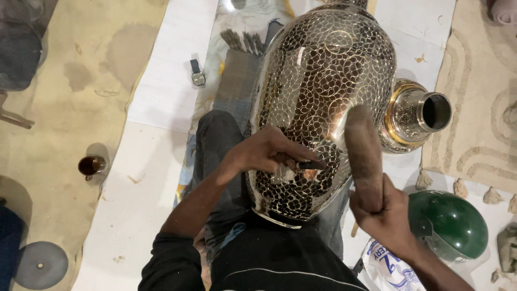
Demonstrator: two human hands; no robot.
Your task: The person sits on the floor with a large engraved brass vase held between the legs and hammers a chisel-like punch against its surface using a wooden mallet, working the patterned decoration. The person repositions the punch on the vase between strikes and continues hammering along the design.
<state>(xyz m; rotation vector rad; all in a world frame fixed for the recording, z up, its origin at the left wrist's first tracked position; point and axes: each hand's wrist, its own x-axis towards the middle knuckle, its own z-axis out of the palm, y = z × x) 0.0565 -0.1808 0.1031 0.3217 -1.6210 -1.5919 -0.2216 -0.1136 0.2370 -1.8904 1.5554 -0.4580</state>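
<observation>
Taking the big vase (323, 91) as the landmark: far to its left the floor (59, 108) is bare and stained, with a grey disc (40, 265) low by the frame's bottom edge and a small brown cup (90, 165) nearer, standing just off the edge of a white sheet (156, 91). That sheet gives a broad open strip between the cup and the vase, holding only a small grey-and-black object (197, 74) that lies well up from the cup. Just left of the vase a dark fringed cloth (237, 81) lies touching or tucked under its side. The vase itself, shiny metal covered in a dark pattern of circles and petals, lies tilted across the person's lap, its base toward the body. The left hand (269, 153) rests on the lower part of the vase, fingers closed narrowly around a thin dark tool (309, 165) whose tip touches the metal. Right of that, the right hand (382, 213) is wrapped tight round a thick wooden mallet (363, 156), which stands raised over the vase's lower right side; whether it touches is unclear. Further right, a smaller vase (414, 116) lies on its side, close beside the big one, and below it a green helmet (449, 223) sits just past the right hand. A beige rug (479, 81) fills the right edge.
</observation>
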